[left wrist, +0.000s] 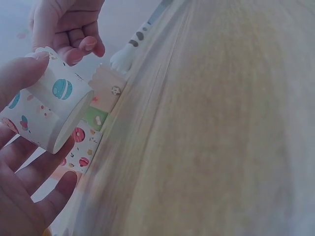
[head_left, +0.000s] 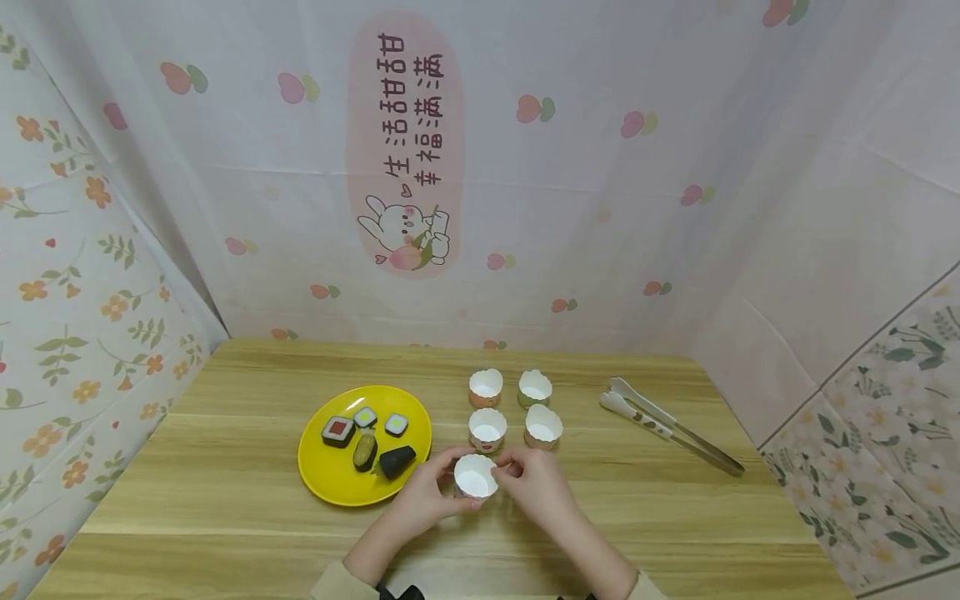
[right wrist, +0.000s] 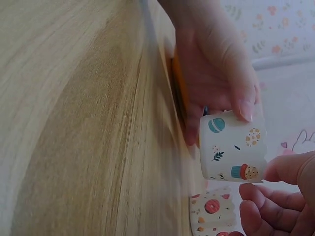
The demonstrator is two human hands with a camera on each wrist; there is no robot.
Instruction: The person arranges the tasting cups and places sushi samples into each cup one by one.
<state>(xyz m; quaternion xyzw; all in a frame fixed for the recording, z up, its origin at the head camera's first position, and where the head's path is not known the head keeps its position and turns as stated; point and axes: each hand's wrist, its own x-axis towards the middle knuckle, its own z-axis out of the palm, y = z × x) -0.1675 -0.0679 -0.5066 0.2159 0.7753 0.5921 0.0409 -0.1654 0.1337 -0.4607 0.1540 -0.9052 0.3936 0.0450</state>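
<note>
A white paper baking cup point(head_left: 476, 478), printed with macarons and cupcakes, is held above the near middle of the table, its scalloped rim upward. My left hand point(head_left: 431, 497) grips its side, thumb near the rim and fingers around the wall, as the left wrist view shows. The right hand point(head_left: 536, 487) pinches at the rim from the other side, with the thumb tip point(right wrist: 270, 172) on the edge and the other fingers curled beside the wall. Just behind stands another white cup point(head_left: 487, 431) with a red donut print.
Several more paper cups, one orange point(head_left: 485, 397), one green point(head_left: 534, 398) and one peach point(head_left: 543, 436), stand behind. At left, a yellow plate point(head_left: 322, 479) bears sushi pieces point(head_left: 365, 450). Tongs point(head_left: 671, 429) lie at right. A printed curtain point(head_left: 600, 208) hangs along the table's back.
</note>
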